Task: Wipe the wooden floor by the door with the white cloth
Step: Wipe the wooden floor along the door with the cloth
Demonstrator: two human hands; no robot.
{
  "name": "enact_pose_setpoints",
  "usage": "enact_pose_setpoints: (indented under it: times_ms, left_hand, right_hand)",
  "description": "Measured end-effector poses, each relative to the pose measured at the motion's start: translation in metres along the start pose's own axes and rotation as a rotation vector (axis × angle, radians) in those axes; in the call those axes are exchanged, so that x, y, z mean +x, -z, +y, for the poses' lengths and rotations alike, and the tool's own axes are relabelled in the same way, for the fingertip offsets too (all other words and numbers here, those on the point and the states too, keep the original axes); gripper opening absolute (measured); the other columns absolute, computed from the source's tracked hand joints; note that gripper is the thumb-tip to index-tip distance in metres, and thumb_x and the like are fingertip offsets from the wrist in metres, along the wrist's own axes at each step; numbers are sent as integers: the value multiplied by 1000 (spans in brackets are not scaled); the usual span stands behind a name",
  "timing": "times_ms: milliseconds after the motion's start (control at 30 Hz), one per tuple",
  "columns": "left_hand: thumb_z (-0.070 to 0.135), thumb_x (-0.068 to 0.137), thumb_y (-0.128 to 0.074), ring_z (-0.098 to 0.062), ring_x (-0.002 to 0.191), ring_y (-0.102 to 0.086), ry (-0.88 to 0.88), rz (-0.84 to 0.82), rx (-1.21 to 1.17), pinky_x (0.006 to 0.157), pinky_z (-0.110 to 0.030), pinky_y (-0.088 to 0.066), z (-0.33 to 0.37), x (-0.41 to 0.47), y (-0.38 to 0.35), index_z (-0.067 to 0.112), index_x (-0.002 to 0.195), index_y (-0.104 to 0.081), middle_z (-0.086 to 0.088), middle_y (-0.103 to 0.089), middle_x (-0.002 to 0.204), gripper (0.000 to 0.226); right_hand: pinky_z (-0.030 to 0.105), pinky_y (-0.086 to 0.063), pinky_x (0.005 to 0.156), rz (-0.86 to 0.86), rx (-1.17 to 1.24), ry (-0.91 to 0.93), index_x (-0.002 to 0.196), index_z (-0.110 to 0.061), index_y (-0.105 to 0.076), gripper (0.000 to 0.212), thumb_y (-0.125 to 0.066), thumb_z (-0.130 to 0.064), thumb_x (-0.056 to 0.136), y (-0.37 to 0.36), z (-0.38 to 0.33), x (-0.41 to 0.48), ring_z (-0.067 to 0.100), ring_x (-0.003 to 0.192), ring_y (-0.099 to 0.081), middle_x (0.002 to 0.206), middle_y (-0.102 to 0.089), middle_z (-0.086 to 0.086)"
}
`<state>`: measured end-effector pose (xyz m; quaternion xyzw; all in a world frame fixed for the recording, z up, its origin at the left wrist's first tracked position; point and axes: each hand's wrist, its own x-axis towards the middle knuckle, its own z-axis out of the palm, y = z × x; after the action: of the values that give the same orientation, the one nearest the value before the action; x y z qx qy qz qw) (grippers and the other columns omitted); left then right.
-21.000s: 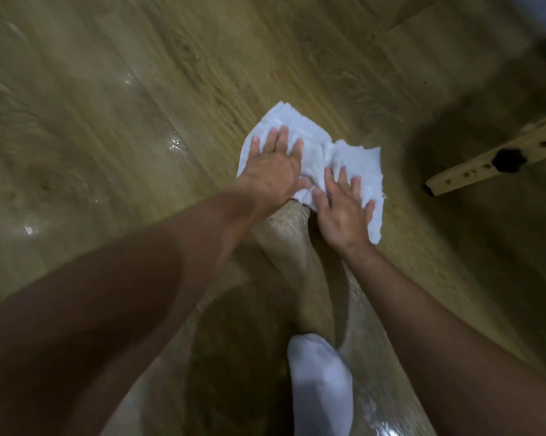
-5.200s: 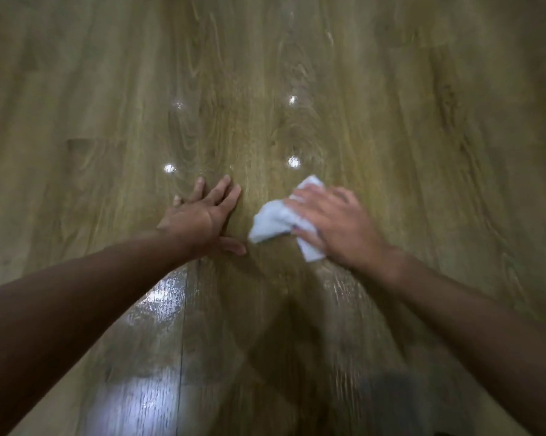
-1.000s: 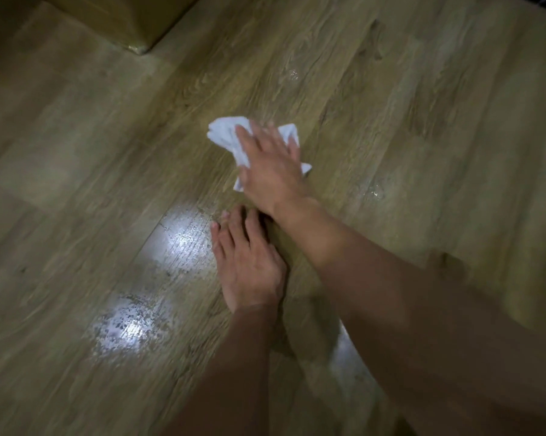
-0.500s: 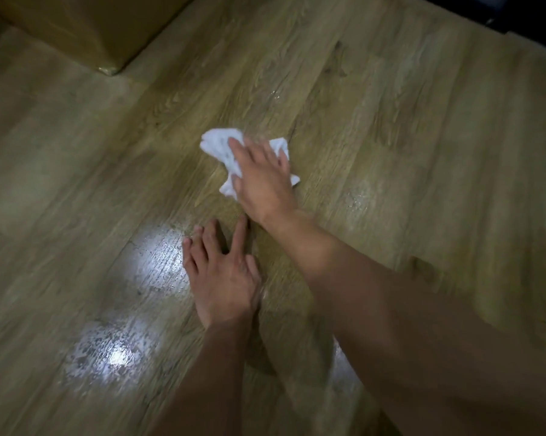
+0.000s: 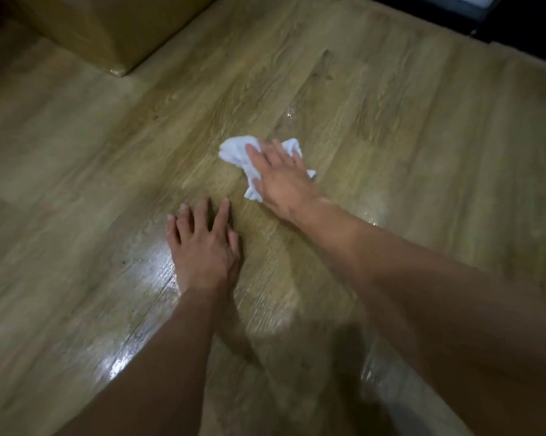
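Observation:
The white cloth lies crumpled on the wooden floor near the middle of the view. My right hand presses flat on it with straight fingers, covering its right half. Closer to me, my left hand rests palm down on the bare floor with its fingers spread. It sits just left of a bright wet sheen on the planks.
A brown cardboard box stands on the floor at the upper left, its corner pointing toward the cloth. A dark strip runs along the floor's far right edge. Wet streaks shine near my left arm.
My right hand has slid the cloth a little to the right and away from my left hand. The view has shifted, so the box and the dark edge show more.

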<state>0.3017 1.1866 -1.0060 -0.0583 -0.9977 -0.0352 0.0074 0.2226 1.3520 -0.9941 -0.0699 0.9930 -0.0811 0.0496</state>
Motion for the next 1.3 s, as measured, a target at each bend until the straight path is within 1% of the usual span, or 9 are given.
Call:
enact_pose_setpoints:
  times_ms: [133, 233, 367, 467, 567, 800, 1033, 1200, 1300]
  left_hand:
    - [36, 83, -31, -42, 111, -47, -88, -27, 147, 99, -54, -34, 1, 7, 8, 16, 129, -49, -15, -50, 128, 53]
    - [33, 90, -34, -41, 110, -46, -66, -131, 188, 91, -50, -37, 10, 12, 21, 10, 127, -47, -17, -47, 127, 46]
    - [21, 91, -42, -36, 114, -43, 20, -135, 110, 92, -46, -36, 56, 11, 23, 6, 121, -52, -16, -45, 122, 35]
    - [19, 94, -37, -36, 125, -38, -204, -71, 112, 108, -51, -25, 96, -3, 10, 10, 128, -50, -17, -45, 132, 37]
    - [20, 92, -35, -32, 115, -49, -419, -29, 58, 104, -46, -34, 140, -25, 10, 11, 121, -56, -13, -52, 124, 37]
    - [42, 100, -25, -63, 131, -18, -370, -373, 79, 106, -67, -21, 189, -34, 28, 18, 143, -26, -22, -23, 150, 49]
    - [75, 73, -54, -44, 139, -18, -369, -533, 65, 104, -60, -32, 197, -27, 37, 11, 147, -20, -18, -13, 153, 103]
    - [60, 60, -78, -47, 142, -4, -326, -677, 99, 102, -69, -28, 206, -25, 43, 14, 150, -10, -16, 0, 156, 121]
    - [44, 66, -82, -42, 138, -19, -414, -643, 49, 103, -62, -35, 213, -32, 43, 16, 144, -23, -18, -17, 148, 102]
  right_hand:
    - [41, -26, 112, 105, 25, 386, 146, -19, -36, 50, -42, -34, 99, -9, 58, -81, 26, 137, -35, 149, -40, 7]
    - [45, -36, 106, 213, 135, 132, 141, -17, -41, 49, -38, -39, 98, -4, 123, -92, 30, 126, -46, 140, -49, 10]
    - [48, -29, 102, 277, 29, -237, 140, -14, -38, 47, -42, -29, 95, 0, 115, -62, 29, 126, -41, 136, -49, 10]
    - [48, -27, 107, 239, 65, -45, 143, -15, -39, 53, -41, -32, 93, -9, 93, -92, 31, 129, -42, 140, -48, 11]
    - [38, -31, 105, 217, 97, 125, 141, -20, -45, 52, -40, -39, 92, -7, 119, -142, 26, 131, -43, 140, -50, 6]
    - [46, -19, 112, 256, 146, -265, 144, -19, -35, 49, -46, -28, 97, 4, 140, -126, 26, 138, -29, 148, -39, 5]
    - [42, -37, 106, 261, 160, 55, 136, -19, -50, 45, -46, -38, 95, -1, 185, -230, 23, 129, -47, 138, -54, 4]
    - [42, -38, 96, 368, 124, -459, 123, -15, -54, 54, -32, -43, 82, 14, 223, -202, 30, 115, -53, 124, -59, 11]
    - [49, -30, 107, 294, 108, -416, 137, -15, -45, 50, -43, -33, 90, -1, 191, -202, 31, 131, -43, 139, -50, 13]
